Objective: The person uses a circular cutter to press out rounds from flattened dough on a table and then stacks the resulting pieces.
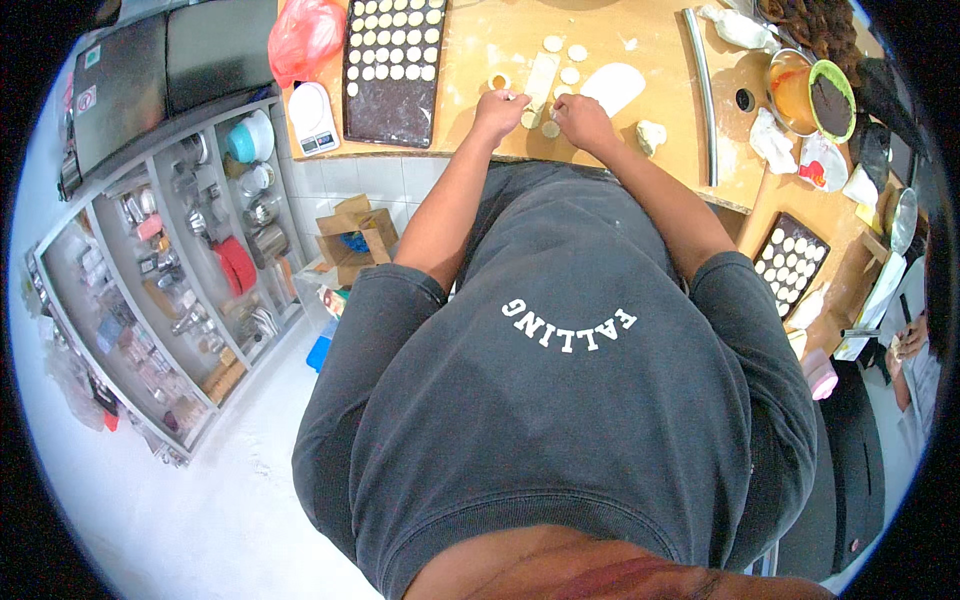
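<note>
On the wooden table, a pale strip of rolled dough (pixel 542 78) lies between my hands. My left hand (pixel 500 112) is closed, its fingertips pinched at the strip's left edge. Curled fingers on my right hand (pixel 583 120) meet close to the strip's right side; what they hold is too small to tell. Several cut dough rounds lie around the strip, among them one (pixel 550 129) beside my right fingertips and another (pixel 569 75) farther off. A small ring cutter (pixel 499 81) rests beyond my left hand. Right of the strip is a flat white scraper-like piece (pixel 613 88).
A dark baking tray (pixel 390 112) with rows of dough rounds lies left, beside a white scale (pixel 314 118) and pink plastic bag (pixel 304 40). To the right are a dough lump (pixel 650 137), metal rod (pixel 702 100), green bowl (pixel 832 98) and second tray (pixel 791 263). Another person (pixel 912 345) is far right.
</note>
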Demonstrator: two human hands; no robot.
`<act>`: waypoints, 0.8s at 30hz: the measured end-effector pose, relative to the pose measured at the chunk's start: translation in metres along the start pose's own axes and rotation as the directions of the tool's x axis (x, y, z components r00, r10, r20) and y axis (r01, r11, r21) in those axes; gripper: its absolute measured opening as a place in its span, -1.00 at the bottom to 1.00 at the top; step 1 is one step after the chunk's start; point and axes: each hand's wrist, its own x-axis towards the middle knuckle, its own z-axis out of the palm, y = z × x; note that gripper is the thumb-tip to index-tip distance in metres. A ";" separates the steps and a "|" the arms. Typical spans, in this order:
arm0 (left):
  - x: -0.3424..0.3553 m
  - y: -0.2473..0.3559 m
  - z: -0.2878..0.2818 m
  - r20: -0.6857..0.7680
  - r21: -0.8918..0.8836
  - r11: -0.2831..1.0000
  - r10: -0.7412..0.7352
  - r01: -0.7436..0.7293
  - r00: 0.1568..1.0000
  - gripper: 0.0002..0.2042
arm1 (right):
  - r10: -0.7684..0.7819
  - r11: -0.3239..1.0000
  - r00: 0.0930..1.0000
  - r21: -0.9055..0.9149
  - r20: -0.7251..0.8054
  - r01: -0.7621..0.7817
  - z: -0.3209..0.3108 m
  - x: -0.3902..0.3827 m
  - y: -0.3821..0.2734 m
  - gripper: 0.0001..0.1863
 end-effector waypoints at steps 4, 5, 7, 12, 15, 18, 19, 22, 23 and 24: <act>0.003 -0.010 -0.007 0.014 0.018 0.999 0.035 -0.035 0.999 -0.68 | 0.018 1.000 0.998 0.022 -0.068 -0.017 0.011 -0.010 -0.010 -0.73; 0.005 -0.010 -0.010 0.061 0.050 0.999 0.017 -0.020 0.998 -0.66 | 0.061 0.998 0.996 0.022 -0.064 -0.059 0.014 -0.012 -0.015 -0.73; 0.007 -0.013 -0.015 0.089 0.051 0.998 0.034 -0.038 0.995 -0.66 | 0.119 0.993 0.990 0.030 -0.071 -0.117 0.019 -0.015 -0.021 -0.73; 0.013 -0.013 -0.030 0.177 0.120 0.990 0.058 -0.080 0.983 -0.67 | 0.201 0.979 0.961 0.077 -0.189 -0.190 0.041 -0.019 -0.032 -0.75; 0.018 -0.016 -0.038 0.234 0.177 0.973 0.106 -0.150 0.966 -0.69 | 0.291 0.956 0.922 0.124 -0.257 -0.267 0.058 -0.019 -0.043 -0.74; 0.021 -0.015 -0.044 0.262 0.193 0.968 0.103 -0.157 0.959 -0.69 | 0.345 0.937 0.903 0.151 -0.257 -0.315 0.069 -0.018 -0.056 -0.74; 0.022 -0.012 -0.046 0.288 0.206 0.965 0.099 -0.162 0.953 -0.69 | 0.363 0.930 0.894 0.160 -0.262 -0.330 0.073 -0.017 -0.059 -0.74; 0.021 -0.003 -0.050 0.351 0.218 0.956 0.110 -0.195 0.930 -0.70 | 0.383 0.924 0.846 0.136 -0.371 -0.358 0.086 -0.014 -0.069 -0.74; 0.019 -0.001 -0.051 0.373 0.207 0.954 0.129 -0.218 0.919 -0.70 | 0.409 0.913 0.818 0.176 -0.404 -0.369 0.090 -0.013 -0.072 -0.74; 0.020 0.000 -0.053 0.384 0.213 0.951 0.131 -0.226 0.914 -0.70 | 0.429 0.903 0.789 0.214 -0.440 -0.372 0.092 -0.011 -0.074 -0.75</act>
